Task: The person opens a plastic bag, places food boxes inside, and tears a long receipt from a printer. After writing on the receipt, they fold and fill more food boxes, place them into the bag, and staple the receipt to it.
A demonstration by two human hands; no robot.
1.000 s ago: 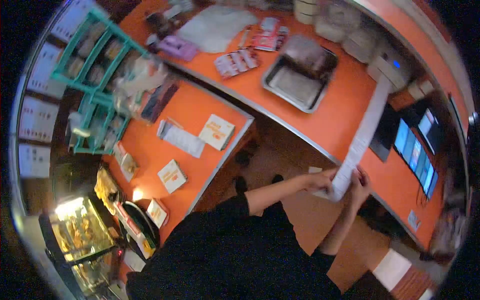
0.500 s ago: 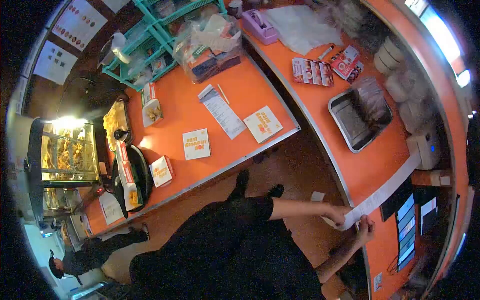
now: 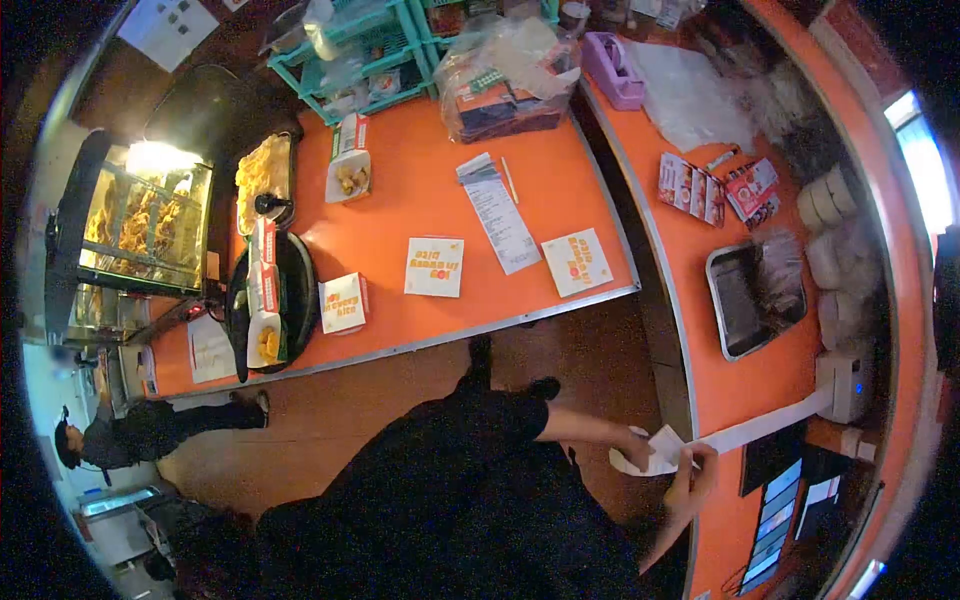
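Note:
A long white paper strip [image 3: 765,425] runs from the receipt printer [image 3: 847,388] over the orange counter to my hands. My left hand [image 3: 632,448] is closed on the strip's loose end, which is bent and folded beyond the counter's edge. Close beside it, my right hand [image 3: 692,474] pinches the strip near that edge, fingers bent around the paper. The two hands are slightly apart.
White boxes [image 3: 434,267] and a long receipt [image 3: 500,220] lie on the other counter [image 3: 400,185]. A metal tray [image 3: 738,300] sits near the printer. A lit food cabinet [image 3: 145,215] and a co-worker [image 3: 150,430] are at the left.
The view has shifted, so the counters appear farther right. Both hands have drawn the strip away from the counter, and its end is now more folded between them.

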